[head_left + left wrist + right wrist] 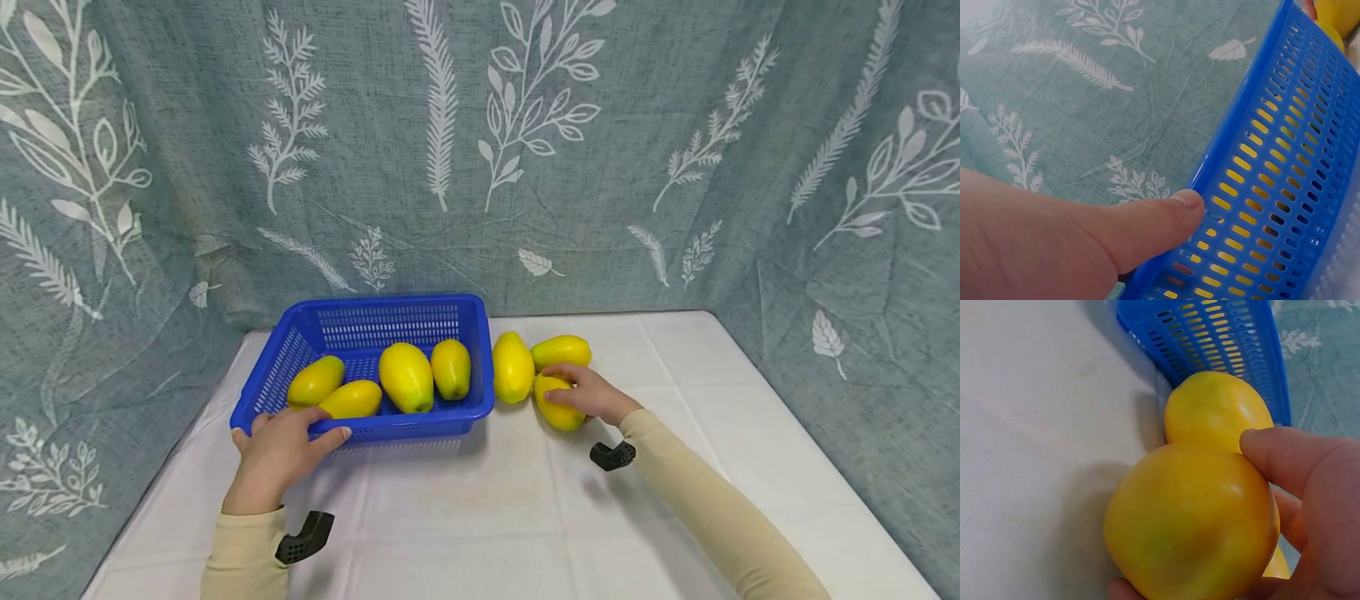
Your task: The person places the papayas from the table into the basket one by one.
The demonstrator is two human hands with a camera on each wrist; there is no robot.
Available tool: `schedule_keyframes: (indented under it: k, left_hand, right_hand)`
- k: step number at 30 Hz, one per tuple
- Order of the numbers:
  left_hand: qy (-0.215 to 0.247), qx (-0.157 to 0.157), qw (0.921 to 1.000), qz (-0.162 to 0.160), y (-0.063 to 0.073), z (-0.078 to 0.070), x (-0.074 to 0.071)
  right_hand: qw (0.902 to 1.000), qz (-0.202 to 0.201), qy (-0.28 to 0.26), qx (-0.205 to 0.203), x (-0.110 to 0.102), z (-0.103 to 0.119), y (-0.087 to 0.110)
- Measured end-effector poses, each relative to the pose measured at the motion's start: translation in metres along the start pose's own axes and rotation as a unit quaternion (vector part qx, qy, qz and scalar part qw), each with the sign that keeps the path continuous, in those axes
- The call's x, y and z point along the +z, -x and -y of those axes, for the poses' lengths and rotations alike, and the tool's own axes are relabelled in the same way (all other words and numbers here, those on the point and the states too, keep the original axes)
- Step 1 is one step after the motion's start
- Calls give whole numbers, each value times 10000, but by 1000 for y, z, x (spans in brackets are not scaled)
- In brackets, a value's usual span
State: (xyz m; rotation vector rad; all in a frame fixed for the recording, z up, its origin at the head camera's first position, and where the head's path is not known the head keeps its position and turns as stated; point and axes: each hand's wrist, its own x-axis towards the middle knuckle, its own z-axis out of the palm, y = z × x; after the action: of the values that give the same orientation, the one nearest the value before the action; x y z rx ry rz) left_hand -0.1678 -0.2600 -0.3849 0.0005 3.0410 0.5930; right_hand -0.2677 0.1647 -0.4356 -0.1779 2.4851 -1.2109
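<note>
My left hand [279, 454] grips the near left corner of a blue plastic basket [427, 430], fingers over the rim. In the left wrist view its thumb [1160, 219] lies along the rim beside the slotted wall. My right hand [591, 395] holds a yellow papaya [559, 417] on the table right of the basket, with fingers and thumb around it. The right wrist view shows this papaya [1191, 519] close up. A second papaya [513, 368] lies between it and the basket, and a third [566, 352] lies just behind.
Inside the basket are several yellow fruits, among them a large papaya [407, 377] and two smaller mango-like ones [317, 382] at the left. A white cloth [465, 533] covers the table. Green leaf-patterned curtain [420, 167] stands behind and along both sides.
</note>
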Motion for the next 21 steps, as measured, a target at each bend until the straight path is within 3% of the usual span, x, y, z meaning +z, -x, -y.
schedule_keyframes:
  k: [13,21]
  left_hand:
    - [-31,12,10000,27,-1,1,1]
    - [-30,15,10000,58,-1,1,0]
  right_hand:
    - [9993,-112,-353,48,0,-3,1]
    - [9966,-91,-822,-67,-24,13,2]
